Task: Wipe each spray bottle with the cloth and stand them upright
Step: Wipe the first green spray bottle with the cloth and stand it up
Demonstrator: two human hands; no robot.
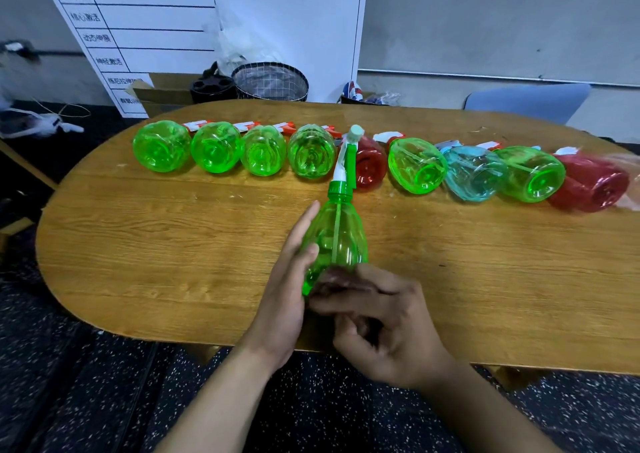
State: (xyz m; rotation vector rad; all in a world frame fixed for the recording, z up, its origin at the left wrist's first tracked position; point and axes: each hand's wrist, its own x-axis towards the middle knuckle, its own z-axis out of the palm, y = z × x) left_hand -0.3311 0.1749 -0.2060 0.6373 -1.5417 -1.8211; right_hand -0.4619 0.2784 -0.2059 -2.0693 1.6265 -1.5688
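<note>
A green spray bottle (341,234) with a white and green trigger head is held tilted over the wooden table (173,244), nozzle pointing away from me. My left hand (280,300) holds its left side, fingers along the body and thumb on the front. My right hand (391,331) has curled fingers at the bottle's base. No cloth shows. Behind it a row of bottles lies on its side, bases toward me: several green bottles (214,149), a red bottle (370,166), a green bottle (417,168), a light blue bottle (472,175), another green bottle (530,175) and a second red bottle (588,184).
Beyond the table's far edge stand a wire basket (270,81), a cardboard box (162,92) and a white board with a printed chart (138,29). A blue chair (526,100) sits at the back right. Clear plastic wrap (627,165) lies at the table's right end.
</note>
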